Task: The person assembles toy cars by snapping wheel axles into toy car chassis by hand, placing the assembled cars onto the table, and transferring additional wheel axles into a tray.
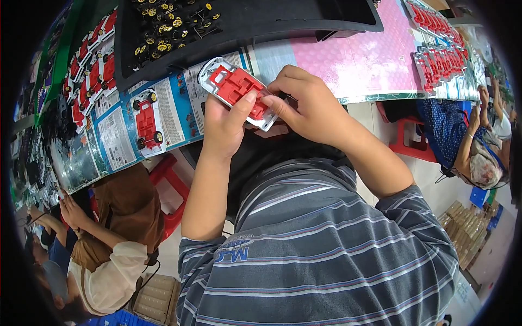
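A white toy car body (pixel 207 79) with a red interior piece (pixel 234 86) is held tilted above the table's near edge. My left hand (pixel 224 126) grips it from the near side, fingers beneath and thumb pressing on the red piece. My right hand (pixel 312 108) is closed at the body's right end, thumb and forefinger pinched against the red piece. Whatever lies between those fingertips is too small or hidden to name. No wheels show on this body.
A black tray (pixel 293 32) holds several wheel axles (pixel 168 27) with yellow hubs. One wheeled car body (pixel 147 122) lies left on the table; more wheeled ones (pixel 98 70) stand beyond. Rows of red-and-white bodies (pixel 435 68) lie right. Other people (pixel 109 271) sit on both sides.
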Demonstrator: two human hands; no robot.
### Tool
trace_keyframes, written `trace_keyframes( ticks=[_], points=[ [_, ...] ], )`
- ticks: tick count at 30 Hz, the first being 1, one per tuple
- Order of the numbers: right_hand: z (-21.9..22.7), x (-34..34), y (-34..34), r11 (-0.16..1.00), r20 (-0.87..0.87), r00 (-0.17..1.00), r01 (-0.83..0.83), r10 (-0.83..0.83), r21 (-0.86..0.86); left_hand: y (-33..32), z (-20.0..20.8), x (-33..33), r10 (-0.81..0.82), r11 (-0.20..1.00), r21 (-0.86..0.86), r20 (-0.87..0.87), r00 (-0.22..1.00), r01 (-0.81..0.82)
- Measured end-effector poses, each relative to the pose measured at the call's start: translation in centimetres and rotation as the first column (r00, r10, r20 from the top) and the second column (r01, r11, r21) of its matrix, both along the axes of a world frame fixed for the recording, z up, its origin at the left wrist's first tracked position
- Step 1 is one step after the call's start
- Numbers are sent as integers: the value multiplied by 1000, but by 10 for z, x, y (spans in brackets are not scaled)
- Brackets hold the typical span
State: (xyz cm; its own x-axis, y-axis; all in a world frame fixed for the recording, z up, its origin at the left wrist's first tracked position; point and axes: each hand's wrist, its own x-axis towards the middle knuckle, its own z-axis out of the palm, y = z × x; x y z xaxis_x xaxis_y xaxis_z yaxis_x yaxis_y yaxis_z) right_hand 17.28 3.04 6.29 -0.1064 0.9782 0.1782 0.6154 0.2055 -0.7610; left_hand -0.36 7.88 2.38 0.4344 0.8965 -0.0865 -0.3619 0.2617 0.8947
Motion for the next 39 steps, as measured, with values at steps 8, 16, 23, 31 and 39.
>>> trace_keyframes(
  ticks=[8, 16, 23, 31, 39],
  points=[
    [0, -11, 1, 992, 11, 992, 129, -129, 8, 9, -2, -6, -109, 992, -66, 33, 994, 111],
    [4, -8, -2, 992, -68, 990, 128, -126, 17, -2, -2, -2, -4, 1000, 15, -21, 1000, 4],
    [-1, -8, -2, 979, -1, 998, 65, -66, 194, 2, -5, -5, -53, 998, 14, -31, 998, 54],
    [-7, -11, 1, 959, 15, 996, 79, -86, 273, 5, 3, -8, -155, 981, -119, 7, 988, 155],
    [-11, -6, 6, 991, -115, 992, 55, -42, 120, 4, -1, -9, -150, 985, -81, 19, 988, 151]
  ],
)
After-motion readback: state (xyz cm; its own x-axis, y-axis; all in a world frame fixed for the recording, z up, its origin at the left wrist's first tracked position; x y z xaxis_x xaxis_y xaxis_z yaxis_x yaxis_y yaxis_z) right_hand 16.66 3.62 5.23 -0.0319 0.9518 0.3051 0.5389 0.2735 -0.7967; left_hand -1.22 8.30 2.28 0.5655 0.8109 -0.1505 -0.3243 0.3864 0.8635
